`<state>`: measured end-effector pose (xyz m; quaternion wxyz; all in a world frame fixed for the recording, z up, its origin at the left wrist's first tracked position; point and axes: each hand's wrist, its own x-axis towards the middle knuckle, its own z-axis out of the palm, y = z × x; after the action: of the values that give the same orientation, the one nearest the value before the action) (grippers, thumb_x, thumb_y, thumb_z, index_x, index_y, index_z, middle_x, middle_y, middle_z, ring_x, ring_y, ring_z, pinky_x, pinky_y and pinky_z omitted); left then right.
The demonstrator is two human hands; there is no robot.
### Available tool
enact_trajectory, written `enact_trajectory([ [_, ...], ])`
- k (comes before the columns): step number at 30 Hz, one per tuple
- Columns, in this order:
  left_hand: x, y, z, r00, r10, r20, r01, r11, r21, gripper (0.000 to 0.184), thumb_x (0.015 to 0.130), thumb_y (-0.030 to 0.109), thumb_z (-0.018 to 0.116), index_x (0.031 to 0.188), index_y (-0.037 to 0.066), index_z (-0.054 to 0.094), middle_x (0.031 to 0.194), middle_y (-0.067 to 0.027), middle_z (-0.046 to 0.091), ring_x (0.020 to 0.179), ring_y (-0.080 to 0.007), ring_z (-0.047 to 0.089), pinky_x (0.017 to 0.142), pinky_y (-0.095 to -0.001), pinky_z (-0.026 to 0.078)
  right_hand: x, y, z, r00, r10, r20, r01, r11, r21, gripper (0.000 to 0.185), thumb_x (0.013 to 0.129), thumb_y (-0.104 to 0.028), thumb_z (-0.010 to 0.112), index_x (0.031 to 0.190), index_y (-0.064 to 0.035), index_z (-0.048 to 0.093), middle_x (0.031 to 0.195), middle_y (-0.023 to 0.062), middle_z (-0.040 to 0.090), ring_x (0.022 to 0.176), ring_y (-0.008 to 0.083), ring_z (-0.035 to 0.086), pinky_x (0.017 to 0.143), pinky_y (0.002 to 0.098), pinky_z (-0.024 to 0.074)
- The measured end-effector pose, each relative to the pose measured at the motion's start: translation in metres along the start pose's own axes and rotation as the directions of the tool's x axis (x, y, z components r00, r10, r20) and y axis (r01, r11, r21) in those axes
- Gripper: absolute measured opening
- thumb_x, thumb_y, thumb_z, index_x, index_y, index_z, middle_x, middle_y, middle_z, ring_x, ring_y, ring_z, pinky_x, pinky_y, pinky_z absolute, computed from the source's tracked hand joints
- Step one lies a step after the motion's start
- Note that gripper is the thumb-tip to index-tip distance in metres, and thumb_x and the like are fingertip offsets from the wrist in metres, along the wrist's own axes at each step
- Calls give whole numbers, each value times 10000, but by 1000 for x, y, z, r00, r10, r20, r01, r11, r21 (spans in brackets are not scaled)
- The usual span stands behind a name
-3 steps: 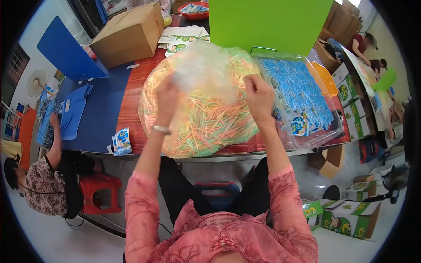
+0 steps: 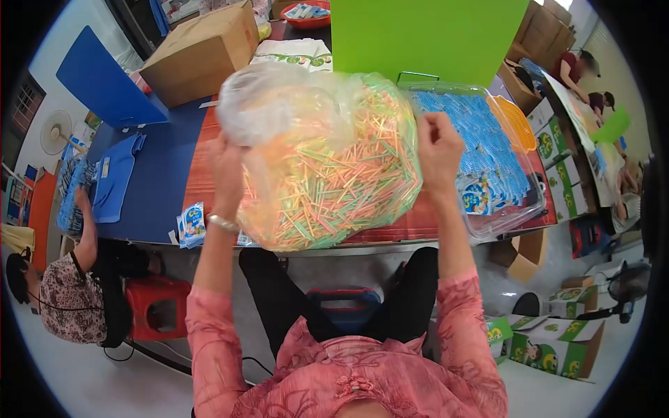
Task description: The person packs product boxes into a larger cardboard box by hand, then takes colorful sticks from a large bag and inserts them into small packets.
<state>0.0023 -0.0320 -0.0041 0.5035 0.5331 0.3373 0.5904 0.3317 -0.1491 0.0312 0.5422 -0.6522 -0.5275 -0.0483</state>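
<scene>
A big clear plastic bag full of thin pastel sticks, in pink, yellow, orange and green, sits at the table's front edge before me. My left hand is closed at the bag's left side, gripping its film. Above that hand, a loose, cloudy flap of the bag billows up and is blurred. At the bag's right edge, my right hand is closed with curled fingers pinching the plastic; the pinch itself is partly hidden. Right of this hand stands a clear tub holding many blue printed packets.
Blue-white sachets lie left of the bag. A cardboard box, a blue panel and a green panel stand behind. A person sits at left by a red stool; other people work at far right.
My hands have moved apart, the left one leftward and the right one rightward. The loose flap of the bag has swung left, and the bag is spread wider.
</scene>
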Motion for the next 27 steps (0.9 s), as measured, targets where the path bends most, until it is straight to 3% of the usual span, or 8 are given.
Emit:
enact_trajectory([
  [4, -8, 32, -21, 999, -43, -27, 40, 994, -104, 264, 1018, 94, 471, 1195, -30, 623, 1171, -84, 669, 1073, -122, 621, 867, -242, 494, 3, -58, 0, 973, -120, 196, 69, 966, 247, 273, 844, -133, 736, 1059, 5, 642, 826, 121, 679, 744, 315, 659, 739, 399, 546],
  [11, -15, -7, -112, 998, 60, -12, -58, 990, 132, 278, 1019, 112, 475, 1195, -43, 623, 1174, -80, 668, 1046, -152, 631, 877, -279, 496, 11, -74, 122, 450, -767, 457, 820, 558, 130, 268, 739, -125, 721, 955, -20, 602, 949, 150, 650, 969, 349, 631, 924, 464, 484],
  [13, -29, 4, -113, 982, 158, -102, -112, 928, 356, 271, 1013, 101, 469, 1169, -43, 638, 1155, -71, 671, 1029, -158, 628, 876, -294, 492, 0, -89, 93, 380, -640, 668, 657, 695, 292, 217, 732, -97, 683, 908, -25, 579, 901, 161, 640, 954, 362, 634, 871, 481, 493],
  [15, -56, 19, -120, 949, 307, 72, -208, 440, 874, 285, 1011, 98, 463, 1174, -44, 650, 1168, -71, 663, 1055, -179, 612, 896, -327, 483, -10, -100, 54, 250, -560, 790, 503, 772, 388, 176, 760, -98, 664, 890, -25, 570, 878, 176, 636, 939, 375, 637, 815, 504, 495],
  [18, -98, -20, -133, 984, -49, -170, 90, 967, 240, 288, 992, 72, 496, 1211, -51, 637, 1222, -77, 642, 1112, -198, 596, 924, -341, 476, -20, -96, 14, 41, -463, 885, 340, 840, 423, 187, 854, -173, 649, 940, -16, 595, 884, 196, 640, 928, 389, 636, 791, 512, 493],
  [22, -136, -24, -118, 967, -206, -149, 212, 977, 24, 335, 943, 26, 557, 1264, -59, 601, 1261, -77, 614, 1170, -191, 568, 974, -336, 455, -28, -60, 16, -221, -442, 869, 112, 874, 473, 344, 945, -311, 630, 1096, -2, 628, 943, 195, 648, 920, 413, 624, 783, 465, 504],
  [25, -141, -13, -119, 982, -150, -113, 176, 944, 279, 352, 903, -25, 592, 1254, -53, 596, 1255, -72, 609, 1181, -192, 559, 999, -346, 446, 2, -72, 19, -139, -460, 877, -26, 887, 461, 376, 945, -342, 631, 1065, 14, 641, 931, 196, 651, 909, 402, 627, 794, 451, 501],
  [27, -123, 32, -98, 988, -13, -151, 68, 930, 361, 342, 877, -54, 606, 1219, -49, 608, 1244, -81, 614, 1180, -202, 562, 1011, -353, 442, 17, -79, 33, 160, -212, 964, 28, 977, 210, 341, 955, -329, 617, 1029, 1, 661, 924, 178, 649, 895, 380, 626, 807, 433, 505],
])
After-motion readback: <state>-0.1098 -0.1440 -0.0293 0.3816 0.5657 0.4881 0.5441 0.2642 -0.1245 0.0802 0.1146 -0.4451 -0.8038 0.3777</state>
